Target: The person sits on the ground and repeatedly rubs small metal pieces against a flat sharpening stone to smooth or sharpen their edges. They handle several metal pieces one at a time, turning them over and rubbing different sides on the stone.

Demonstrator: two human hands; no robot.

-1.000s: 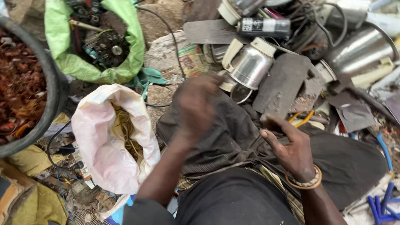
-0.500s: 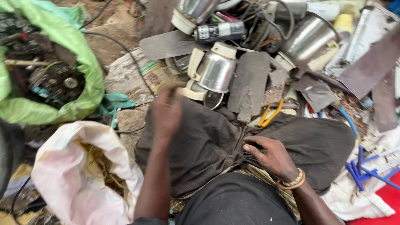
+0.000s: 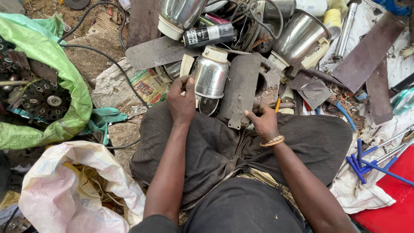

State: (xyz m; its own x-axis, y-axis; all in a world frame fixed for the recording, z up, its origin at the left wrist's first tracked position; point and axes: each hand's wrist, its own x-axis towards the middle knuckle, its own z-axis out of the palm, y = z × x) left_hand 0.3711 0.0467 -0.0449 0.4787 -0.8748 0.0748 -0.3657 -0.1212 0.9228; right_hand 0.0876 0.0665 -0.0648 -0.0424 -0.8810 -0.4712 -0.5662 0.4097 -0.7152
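The handle of a steel jug (image 3: 211, 76) is clasped by the left hand (image 3: 181, 102), while a flat metal plate (image 3: 239, 90) is touched by the right hand's (image 3: 262, 122) loosely spread fingers.

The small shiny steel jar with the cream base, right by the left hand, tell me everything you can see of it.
The small shiny steel blender jar looks like polished metal, its body tapering from a cream plastic base collar. It lies upside down, collar pointing away from the person, tilted among scrap metal. A cream handle runs along its left side. The left hand touches that handle side, fingers at its lower edge. A dark flat metal plate lies against its right side.
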